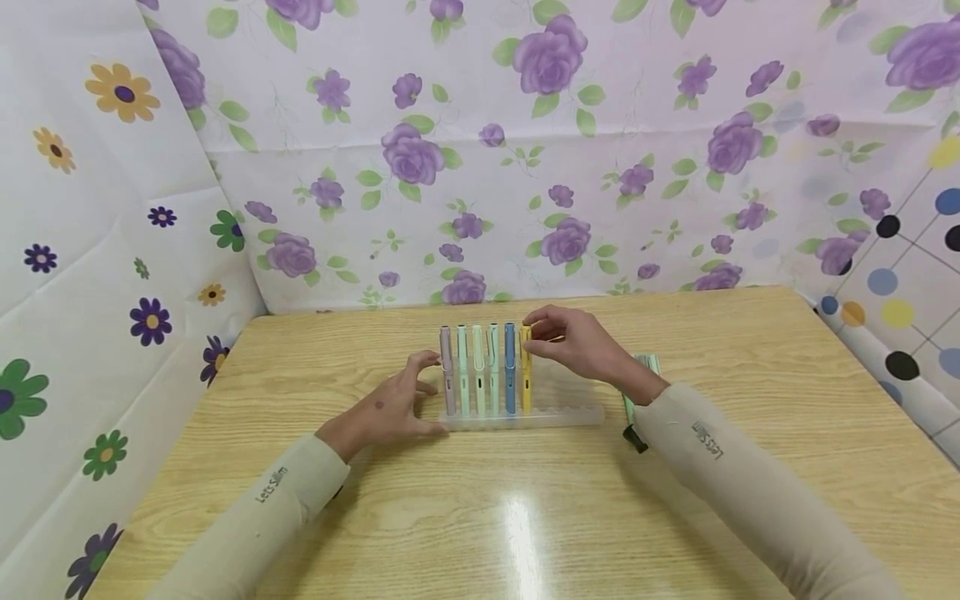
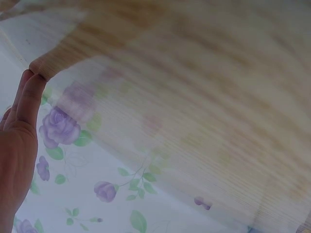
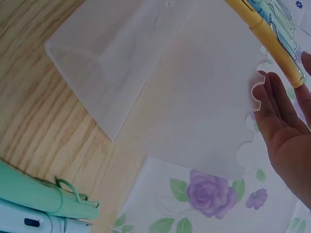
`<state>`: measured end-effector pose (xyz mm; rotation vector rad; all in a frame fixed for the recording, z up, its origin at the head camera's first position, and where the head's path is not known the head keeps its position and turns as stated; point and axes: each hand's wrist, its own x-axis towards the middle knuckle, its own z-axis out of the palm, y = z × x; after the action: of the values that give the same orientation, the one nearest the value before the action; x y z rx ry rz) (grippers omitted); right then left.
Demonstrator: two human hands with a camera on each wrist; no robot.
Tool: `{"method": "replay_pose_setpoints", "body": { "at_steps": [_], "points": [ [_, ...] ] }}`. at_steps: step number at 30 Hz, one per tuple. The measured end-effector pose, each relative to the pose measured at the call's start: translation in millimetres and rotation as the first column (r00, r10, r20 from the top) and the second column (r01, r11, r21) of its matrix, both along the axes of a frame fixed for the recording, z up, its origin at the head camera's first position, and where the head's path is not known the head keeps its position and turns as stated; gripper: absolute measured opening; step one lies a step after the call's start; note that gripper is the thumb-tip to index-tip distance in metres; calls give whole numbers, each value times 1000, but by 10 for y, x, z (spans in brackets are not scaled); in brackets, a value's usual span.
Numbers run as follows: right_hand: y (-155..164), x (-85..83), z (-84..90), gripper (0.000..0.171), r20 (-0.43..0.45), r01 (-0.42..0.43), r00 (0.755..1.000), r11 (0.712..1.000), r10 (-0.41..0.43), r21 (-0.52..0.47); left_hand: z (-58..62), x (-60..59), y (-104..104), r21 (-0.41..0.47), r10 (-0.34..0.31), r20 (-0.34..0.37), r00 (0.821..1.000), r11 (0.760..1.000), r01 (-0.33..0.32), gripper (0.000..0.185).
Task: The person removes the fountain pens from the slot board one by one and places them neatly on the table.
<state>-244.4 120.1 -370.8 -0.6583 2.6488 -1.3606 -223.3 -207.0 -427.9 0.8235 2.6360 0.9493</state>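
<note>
A clear pen stand holds a row of upright capped pens at its left and middle: a mauve pen, several pale green pens, a blue pen and a yellow pen. At the stand's left end my left hand grips it, thumb by the front corner and fingers behind; fingertips meet the clear panel in the left wrist view. My right hand pinches the yellow pen near the top of its cap. Part of that cap is hidden by the fingers.
Beyond the stand's right end, a green pen and a pale blue pen lie on the wooden table, partly covered by my right forearm in the head view. A flowered sheet hangs along the table's back edge.
</note>
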Motion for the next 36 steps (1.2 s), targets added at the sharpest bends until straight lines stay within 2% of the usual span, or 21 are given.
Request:
{"method": "replay_pose_setpoints", "body": {
  "at_steps": [6, 12, 22, 36],
  "points": [
    [-4, 1, -9, 28, -4, 32, 999, 999, -32, -26, 0, -1, 2, -3, 6, 4, 1000, 1000, -6, 105],
    [70, -5, 61, 25, -8, 73, 997, 997, -74, -38, -3, -2, -1, 2, -4, -1, 1000, 1000, 4, 105],
    [342, -29, 171, 35, -18, 113, 993, 993, -114, -30, -3, -10, 5, -8, -3, -10, 1000, 1000, 3, 106],
    [799, 35, 238, 42, -9, 161, 987, 987, -161, -8, 41, -24, 25, -6, -10, 46, 999, 1000, 10, 108]
  ]
}}
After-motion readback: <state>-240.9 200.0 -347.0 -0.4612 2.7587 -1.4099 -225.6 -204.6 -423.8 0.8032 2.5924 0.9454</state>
